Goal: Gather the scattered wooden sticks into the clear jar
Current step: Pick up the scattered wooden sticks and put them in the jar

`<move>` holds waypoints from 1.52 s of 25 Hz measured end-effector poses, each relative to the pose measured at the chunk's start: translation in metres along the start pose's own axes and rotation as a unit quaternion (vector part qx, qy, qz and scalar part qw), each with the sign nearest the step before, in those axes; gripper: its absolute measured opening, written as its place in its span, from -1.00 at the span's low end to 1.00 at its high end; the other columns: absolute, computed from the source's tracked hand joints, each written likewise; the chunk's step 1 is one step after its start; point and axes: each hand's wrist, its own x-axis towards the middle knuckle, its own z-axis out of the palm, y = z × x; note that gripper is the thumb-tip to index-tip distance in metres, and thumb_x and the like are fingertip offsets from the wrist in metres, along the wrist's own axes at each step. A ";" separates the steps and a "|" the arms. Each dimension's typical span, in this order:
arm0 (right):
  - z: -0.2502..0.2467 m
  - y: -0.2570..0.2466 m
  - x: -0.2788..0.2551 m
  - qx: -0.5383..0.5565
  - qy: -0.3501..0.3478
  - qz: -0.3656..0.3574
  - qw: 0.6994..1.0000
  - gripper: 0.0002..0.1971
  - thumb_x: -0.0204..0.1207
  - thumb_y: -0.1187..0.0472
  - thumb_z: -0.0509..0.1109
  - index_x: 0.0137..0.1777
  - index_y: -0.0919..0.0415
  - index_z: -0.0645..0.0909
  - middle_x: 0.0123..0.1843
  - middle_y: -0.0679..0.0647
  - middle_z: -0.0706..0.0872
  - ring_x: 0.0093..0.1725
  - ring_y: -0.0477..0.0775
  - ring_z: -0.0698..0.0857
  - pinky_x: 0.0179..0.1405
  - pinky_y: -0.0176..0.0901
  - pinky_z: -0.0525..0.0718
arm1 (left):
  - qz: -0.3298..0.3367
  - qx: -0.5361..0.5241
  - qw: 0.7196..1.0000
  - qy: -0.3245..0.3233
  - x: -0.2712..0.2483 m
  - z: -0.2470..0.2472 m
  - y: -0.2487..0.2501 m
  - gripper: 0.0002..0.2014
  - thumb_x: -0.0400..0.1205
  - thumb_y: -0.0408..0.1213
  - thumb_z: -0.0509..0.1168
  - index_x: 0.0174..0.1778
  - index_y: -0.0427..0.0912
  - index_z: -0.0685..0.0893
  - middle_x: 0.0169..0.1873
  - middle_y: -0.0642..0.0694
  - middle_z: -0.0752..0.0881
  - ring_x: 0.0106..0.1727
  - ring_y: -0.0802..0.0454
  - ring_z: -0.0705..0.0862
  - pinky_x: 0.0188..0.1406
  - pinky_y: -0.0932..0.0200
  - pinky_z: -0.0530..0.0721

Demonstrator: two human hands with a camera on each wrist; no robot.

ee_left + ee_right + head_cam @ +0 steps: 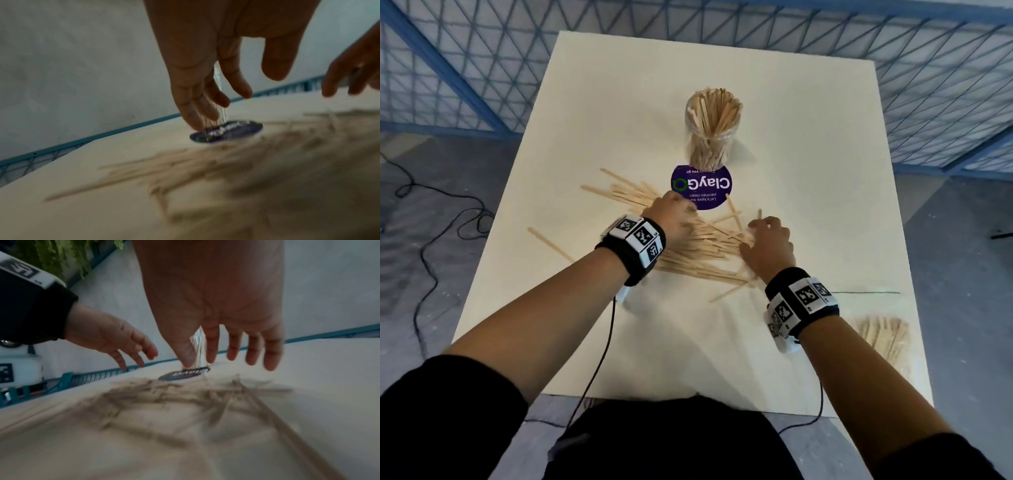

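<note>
At frame centre both hands, left hand (674, 219) and right hand (768, 248), hover with fingers spread and empty over the scattered wooden sticks (698, 245) to rake them together, the stick-filled clear jar (713, 128) standing above on the bench (808, 164).

My right hand (216, 305) hangs spread-fingered above blurred wooden sticks (164, 399); my left hand (107, 339) reaches in at frame left.

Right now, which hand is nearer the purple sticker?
Left. The left hand is over the sticks at the purple sticker's near-left edge, almost touching it. The right hand sits farther off, toward the person and to the sticker's right.
</note>
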 end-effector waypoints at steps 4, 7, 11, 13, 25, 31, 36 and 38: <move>0.022 0.008 -0.027 -0.024 -0.040 0.019 0.999 -0.33 0.43 0.10 0.39 0.50 0.22 0.22 0.53 0.18 0.28 0.47 0.30 0.30 0.37 0.22 0.43 | -0.058 0.101 0.990 -0.078 -0.026 0.033 -0.024 -0.15 0.39 0.12 0.44 0.56 0.17 0.17 0.62 -0.09 0.08 0.61 -0.32 0.06 0.51 -0.38 0.22; 0.030 0.006 -0.032 -0.050 -0.028 -0.036 0.998 -0.42 0.47 0.24 0.33 0.50 0.18 0.28 0.51 0.11 0.36 0.42 0.25 0.38 0.35 0.16 0.44 | -0.015 0.141 0.988 -0.064 -0.035 0.046 -0.025 -0.19 0.46 0.02 0.42 0.58 0.12 0.15 0.61 -0.06 0.14 0.58 -0.27 0.15 0.49 -0.30 0.33; 0.029 0.002 -0.034 -0.089 -0.011 -0.068 0.994 -0.52 0.50 0.24 0.28 0.44 0.15 0.36 0.43 0.12 0.45 0.37 0.23 0.45 0.31 0.12 0.45 | 0.003 0.140 0.990 -0.029 -0.035 0.048 -0.021 -0.43 0.54 -0.06 0.35 0.47 0.11 0.35 0.48 0.03 0.43 0.48 -0.16 0.35 0.48 -0.25 0.23; 0.029 0.000 -0.033 -0.081 0.006 -0.082 0.993 -0.49 0.50 0.09 0.31 0.45 0.13 0.36 0.46 0.12 0.42 0.40 0.22 0.41 0.33 0.13 0.43 | 0.013 0.155 0.987 -0.031 -0.036 0.045 -0.020 -0.52 0.57 -0.07 0.32 0.42 0.07 0.43 0.41 0.03 0.52 0.45 -0.13 0.39 0.48 -0.23 0.19; 0.033 -0.011 -0.020 -0.151 0.018 -0.148 0.977 -0.38 0.42 0.06 0.42 0.46 0.15 0.33 0.46 0.10 0.41 0.44 0.21 0.35 0.38 0.13 0.39 | 0.033 0.127 0.989 -0.064 -0.035 0.017 -0.013 -0.48 0.57 -0.41 0.30 0.48 -0.22 0.39 0.42 -0.20 0.46 0.41 -0.24 0.49 0.42 -0.04 0.44; 0.030 -0.012 -0.006 -0.148 0.023 -0.114 0.982 -0.52 0.52 0.04 0.33 0.40 0.17 0.38 0.36 0.11 0.52 0.41 0.21 0.39 0.45 0.14 0.34 | 0.022 0.177 0.984 -0.018 -0.035 0.012 -0.025 -0.61 0.64 -0.43 0.10 0.40 -0.13 0.40 0.31 -0.15 0.60 0.25 -0.20 0.61 0.20 0.02 0.52; 0.035 -0.009 -0.004 -0.188 0.001 -0.126 0.974 -0.70 0.63 0.18 0.17 0.34 0.19 0.41 0.31 0.13 0.57 0.34 0.23 0.44 0.37 0.13 0.36 | 0.030 0.180 0.983 -0.022 -0.038 0.011 -0.035 -0.66 0.66 -0.40 0.09 0.36 -0.12 0.42 0.21 -0.14 0.63 0.17 -0.18 0.63 0.10 0.02 0.57; 0.037 -0.008 -0.003 -0.192 -0.006 -0.119 0.974 -0.72 0.64 0.25 0.14 0.32 0.22 0.40 0.30 0.15 0.55 0.31 0.24 0.45 0.31 0.12 0.40 | 0.038 0.169 0.984 -0.030 -0.039 0.012 -0.041 -0.70 0.68 -0.29 0.10 0.34 -0.12 0.43 0.21 -0.13 0.63 0.18 -0.19 0.63 0.14 -0.02 0.59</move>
